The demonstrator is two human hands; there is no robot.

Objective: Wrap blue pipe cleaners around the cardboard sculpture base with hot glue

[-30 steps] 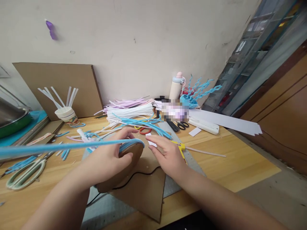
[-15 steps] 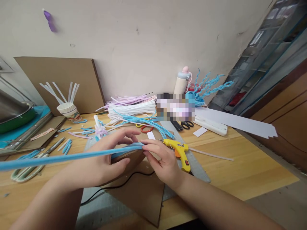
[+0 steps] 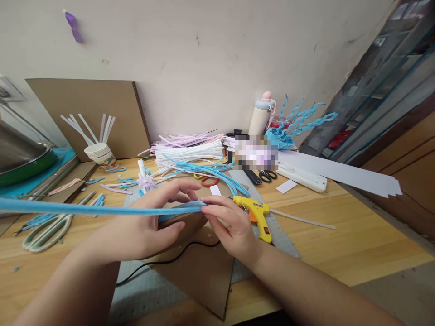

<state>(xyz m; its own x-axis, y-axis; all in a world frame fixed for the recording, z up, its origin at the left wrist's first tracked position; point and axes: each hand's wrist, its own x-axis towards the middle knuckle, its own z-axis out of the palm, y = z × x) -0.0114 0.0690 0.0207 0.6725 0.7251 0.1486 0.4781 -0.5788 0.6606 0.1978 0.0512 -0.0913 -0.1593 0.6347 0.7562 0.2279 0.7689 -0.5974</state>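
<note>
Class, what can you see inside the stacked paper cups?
Several thin white sticks stand in the paper cups, leaning different ways. Their lower ends, and anything at the bottom, are hidden.

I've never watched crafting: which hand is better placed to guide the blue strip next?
Probably the right hand: its fingers touch the blue strip, while the left hand holds the cardboard.

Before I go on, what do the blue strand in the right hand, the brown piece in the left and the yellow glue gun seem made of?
Blue strand: probably chenille, matte, judging by its soft, fuzzy-looking surface.
Brown piece: likely cardboard, dull, from its plain papery-brown side.
Yellow glue gun: apparently hard plastic, smooth, slightly glossy, with a molded-looking handle.
</note>
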